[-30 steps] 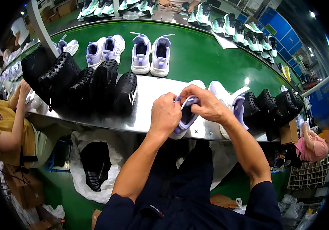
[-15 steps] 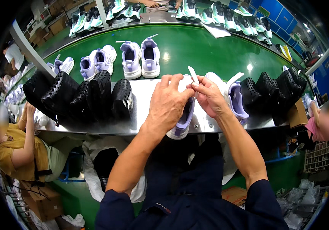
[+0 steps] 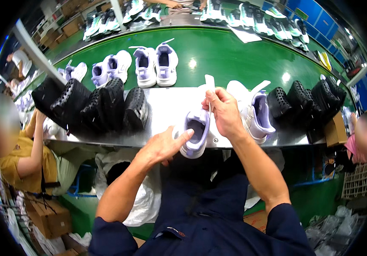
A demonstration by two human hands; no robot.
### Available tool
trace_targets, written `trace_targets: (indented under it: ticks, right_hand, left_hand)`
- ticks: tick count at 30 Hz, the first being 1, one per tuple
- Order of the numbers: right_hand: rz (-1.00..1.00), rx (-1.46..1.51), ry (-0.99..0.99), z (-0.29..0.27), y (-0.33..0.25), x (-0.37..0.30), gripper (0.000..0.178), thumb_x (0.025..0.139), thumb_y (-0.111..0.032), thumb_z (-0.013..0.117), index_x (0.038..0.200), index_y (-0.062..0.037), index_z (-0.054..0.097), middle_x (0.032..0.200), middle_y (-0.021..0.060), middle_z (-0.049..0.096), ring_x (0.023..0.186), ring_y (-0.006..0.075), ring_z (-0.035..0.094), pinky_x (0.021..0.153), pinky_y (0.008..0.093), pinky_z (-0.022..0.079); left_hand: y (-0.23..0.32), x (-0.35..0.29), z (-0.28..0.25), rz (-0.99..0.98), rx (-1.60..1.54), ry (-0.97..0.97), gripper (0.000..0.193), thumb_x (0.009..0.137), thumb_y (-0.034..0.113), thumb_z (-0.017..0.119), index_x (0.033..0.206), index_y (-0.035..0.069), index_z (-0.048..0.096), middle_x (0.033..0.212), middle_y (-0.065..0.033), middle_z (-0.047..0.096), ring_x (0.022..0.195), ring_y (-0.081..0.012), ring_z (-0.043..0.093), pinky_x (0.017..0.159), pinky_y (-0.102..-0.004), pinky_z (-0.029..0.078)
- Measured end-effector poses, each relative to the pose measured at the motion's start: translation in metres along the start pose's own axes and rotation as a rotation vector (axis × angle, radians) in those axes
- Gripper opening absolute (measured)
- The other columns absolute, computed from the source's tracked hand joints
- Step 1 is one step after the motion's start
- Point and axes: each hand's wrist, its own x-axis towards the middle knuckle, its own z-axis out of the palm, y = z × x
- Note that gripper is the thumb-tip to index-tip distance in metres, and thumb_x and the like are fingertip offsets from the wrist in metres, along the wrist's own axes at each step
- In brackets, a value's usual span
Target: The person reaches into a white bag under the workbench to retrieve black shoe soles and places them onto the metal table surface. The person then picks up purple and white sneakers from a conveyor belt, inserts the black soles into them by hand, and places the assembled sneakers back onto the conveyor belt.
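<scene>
A white and lavender sneaker [image 3: 196, 149] stands in front of me at the bench's near edge, its dark-lined opening towards me. My left hand [image 3: 162, 147] is at its left side, thumb spread from the fingers and reaching over the collar; I see no grip on the shoe. Above the sneaker's front, my right hand [image 3: 226, 113] is closed in a pinch on a narrow white strip [image 3: 209, 81] that sticks up past the fingers. Just right of this hand stands the matching sneaker [image 3: 258, 121], with a similar strip rising from it. My right hand hides part of the first shoe's front.
Black perforated shoe-shaped pieces [image 3: 134, 111] stand on the metal bench [image 3: 158, 100] at both sides. Beyond lies a green surface [image 3: 217, 55] with more lavender sneakers [image 3: 166, 64]. Mint-coloured shoes [image 3: 247, 17] line the far side. Co-workers sit left [image 3: 34, 158] and right [image 3: 358, 145].
My left hand has left the strip and come down and left to the sneaker's side. My right hand still pinches the strip, now slightly lower. More of the shoe's opening shows.
</scene>
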Motion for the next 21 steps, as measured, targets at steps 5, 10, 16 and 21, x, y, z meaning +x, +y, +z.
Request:
trace_targets:
  ticks: [5,10,16,21]
  right_hand:
    - [-0.029,0.079,0.171,0.037,0.011,-0.080,0.012,0.100,-0.012,0.066,0.098,-0.0013,0.061,0.088,0.0053,0.066,0.082,0.0122,0.060,0.079,0.0286,0.048]
    - [-0.028,-0.090,-0.091,0.007,-0.011,-0.145,0.015,0.092,0.003,0.071,0.106,0.0006,0.065,0.100,0.0060,0.070,0.091,0.0118,0.064,0.082,0.0262,0.051]
    - [-0.271,-0.696,-0.451,-0.003,-0.057,-0.162,0.018,0.081,-0.001,0.083,0.091,0.0008,0.068,0.087,0.0106,0.067,0.079,0.0182,0.063,0.070,0.0299,0.050]
    - [-0.261,-0.684,-0.403,0.004,-0.054,-0.171,0.020,0.082,-0.001,0.082,0.096,-0.0002,0.068,0.082,0.0083,0.069,0.069,0.0179,0.065,0.065,0.0285,0.051]
  left_hand:
    - [-0.055,-0.016,0.052,0.029,-1.018,-0.267,0.077,0.091,0.027,0.075,0.155,0.015,0.035,0.127,-0.0130,0.061,0.099,-0.0286,0.069,0.079,-0.0465,0.062]
    - [-0.096,-0.031,0.062,0.331,-0.464,0.356,0.083,0.069,0.012,0.070,0.150,0.009,0.049,0.127,-0.0218,0.056,0.116,-0.0336,0.058,0.104,-0.0360,0.046]
    - [-0.064,-0.062,0.038,0.530,0.160,0.412,0.077,0.069,0.011,0.069,0.145,0.015,0.055,0.128,-0.0224,0.054,0.121,-0.0390,0.054,0.105,-0.0421,0.046]
    - [-0.051,-0.060,0.033,0.756,0.367,0.489,0.072,0.067,0.002,0.073,0.137,0.013,0.061,0.129,-0.0190,0.055,0.119,-0.0386,0.054,0.104,-0.0431,0.046]
